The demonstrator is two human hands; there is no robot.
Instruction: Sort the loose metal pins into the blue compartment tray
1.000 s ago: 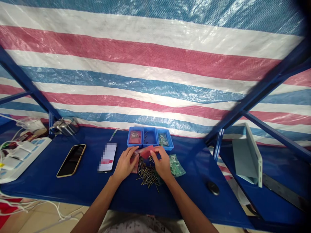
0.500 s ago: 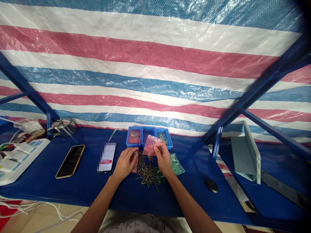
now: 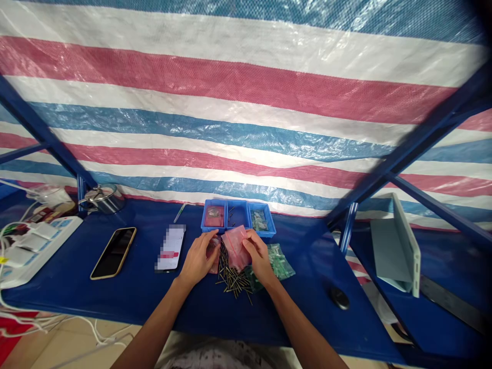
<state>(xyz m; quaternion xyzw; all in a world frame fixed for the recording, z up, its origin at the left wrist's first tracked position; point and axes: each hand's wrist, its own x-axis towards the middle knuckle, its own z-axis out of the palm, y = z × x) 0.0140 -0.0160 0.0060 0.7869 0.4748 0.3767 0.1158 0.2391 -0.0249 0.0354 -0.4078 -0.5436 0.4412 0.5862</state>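
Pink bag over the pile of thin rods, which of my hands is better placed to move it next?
Probably your right hand: its fingers hold the pink bag near its right edge. Your left hand is apart from it, at another pink bag.

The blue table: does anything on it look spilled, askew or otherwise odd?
The heap of thin rods stands out: it lies loose and crisscross on the table, partly hidden by the pink bag in the right hand. Whether it spilled, I can't tell.

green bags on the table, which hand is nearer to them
Right: the right hand partly covers the green bags in this view; the left hand is farther left, across the pile of thin rods.
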